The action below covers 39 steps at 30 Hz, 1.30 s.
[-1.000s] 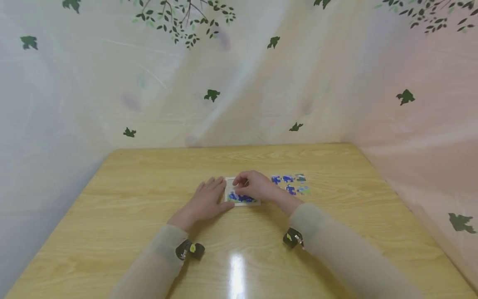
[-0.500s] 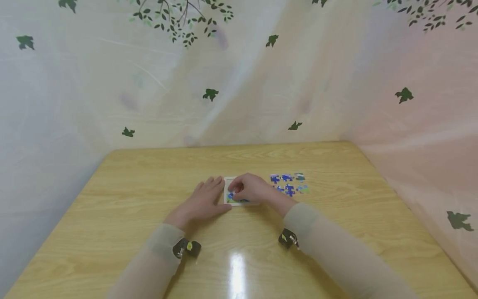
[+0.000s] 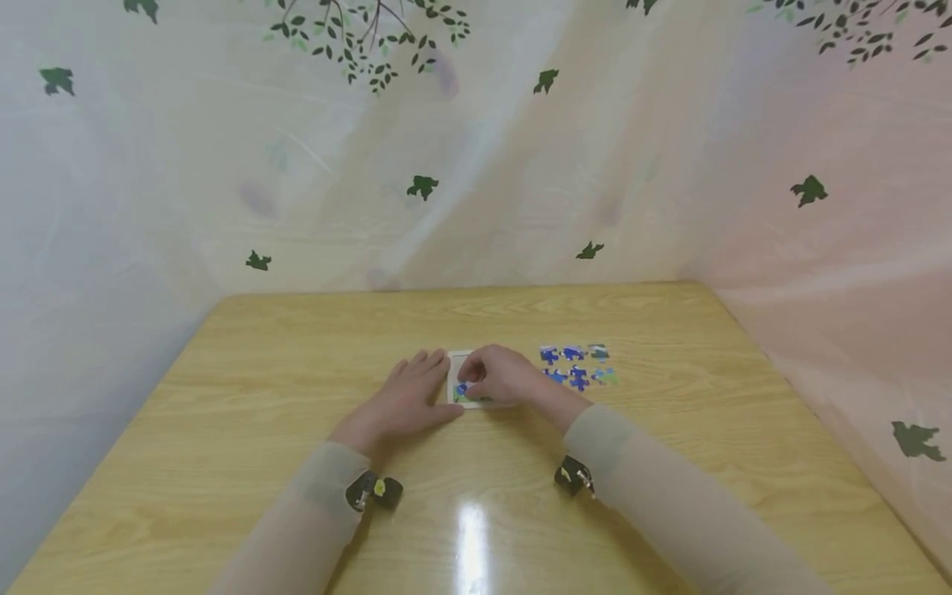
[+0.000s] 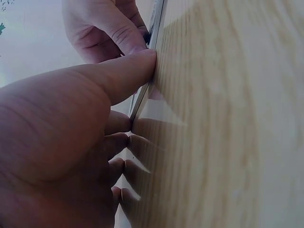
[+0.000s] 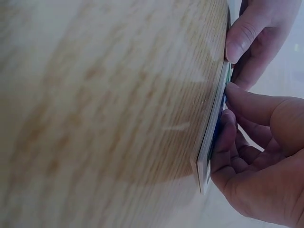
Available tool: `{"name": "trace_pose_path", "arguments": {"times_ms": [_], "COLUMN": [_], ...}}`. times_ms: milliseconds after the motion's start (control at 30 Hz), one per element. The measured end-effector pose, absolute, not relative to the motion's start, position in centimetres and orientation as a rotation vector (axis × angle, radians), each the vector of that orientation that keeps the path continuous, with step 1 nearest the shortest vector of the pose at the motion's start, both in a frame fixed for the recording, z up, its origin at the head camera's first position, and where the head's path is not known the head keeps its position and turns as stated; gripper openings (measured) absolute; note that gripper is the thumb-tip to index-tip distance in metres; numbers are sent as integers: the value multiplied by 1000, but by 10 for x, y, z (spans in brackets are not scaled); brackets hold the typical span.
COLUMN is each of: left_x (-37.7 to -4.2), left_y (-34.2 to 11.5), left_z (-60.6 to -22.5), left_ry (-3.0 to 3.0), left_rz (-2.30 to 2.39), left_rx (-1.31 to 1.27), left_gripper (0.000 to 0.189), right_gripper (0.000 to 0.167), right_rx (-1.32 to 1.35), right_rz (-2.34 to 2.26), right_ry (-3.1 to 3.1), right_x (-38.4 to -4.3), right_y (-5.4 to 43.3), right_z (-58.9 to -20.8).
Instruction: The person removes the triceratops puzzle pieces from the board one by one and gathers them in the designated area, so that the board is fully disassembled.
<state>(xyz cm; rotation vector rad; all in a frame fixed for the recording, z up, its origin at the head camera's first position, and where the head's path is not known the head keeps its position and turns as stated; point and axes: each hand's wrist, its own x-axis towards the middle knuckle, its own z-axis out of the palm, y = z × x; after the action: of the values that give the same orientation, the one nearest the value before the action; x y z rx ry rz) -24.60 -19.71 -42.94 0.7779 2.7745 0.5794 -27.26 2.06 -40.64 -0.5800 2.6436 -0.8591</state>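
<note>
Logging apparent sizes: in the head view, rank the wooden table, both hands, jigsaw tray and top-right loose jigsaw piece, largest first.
1. Wooden table
2. Left hand and right hand: too alike to rank
3. Jigsaw tray, partly hidden
4. Top-right loose jigsaw piece

No lettering, label, brand, number or sign legible to me, none readable on my puzzle board [image 3: 450, 390], none on the loose puzzle pieces [image 3: 578, 378], none on the backdrop cloth [image 3: 483, 124].

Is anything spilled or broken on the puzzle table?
Nothing looks odd. The loose puzzle pieces sit in two rows on the table, and the puzzle frame looks unbroken where it shows. The right hand hides part of it.
</note>
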Motion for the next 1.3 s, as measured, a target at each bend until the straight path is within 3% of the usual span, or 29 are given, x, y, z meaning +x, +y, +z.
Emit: {"name": "trace_pose_path", "arguments": {"times_ms": [767,933,1300], "left_x": [-246,-247,-248], "left_y": [-197,-196,-196], "left_z": [-431,-431,-434], "left_ry": [2779,2780,2774], "left_rz": [572,569,610], "left_rx": [768,778,767], "left_gripper": [93,93,94], "right_gripper": [16,11,17], "right_rx": [-646,-582,-449], "right_rz": [-1105,-1194,-1326], "right_ry": [2539,2476,2462], "right_x": [-276,-278,-277], "right_y": [31,36,49], "right_z": [-411,-411,-398]}}
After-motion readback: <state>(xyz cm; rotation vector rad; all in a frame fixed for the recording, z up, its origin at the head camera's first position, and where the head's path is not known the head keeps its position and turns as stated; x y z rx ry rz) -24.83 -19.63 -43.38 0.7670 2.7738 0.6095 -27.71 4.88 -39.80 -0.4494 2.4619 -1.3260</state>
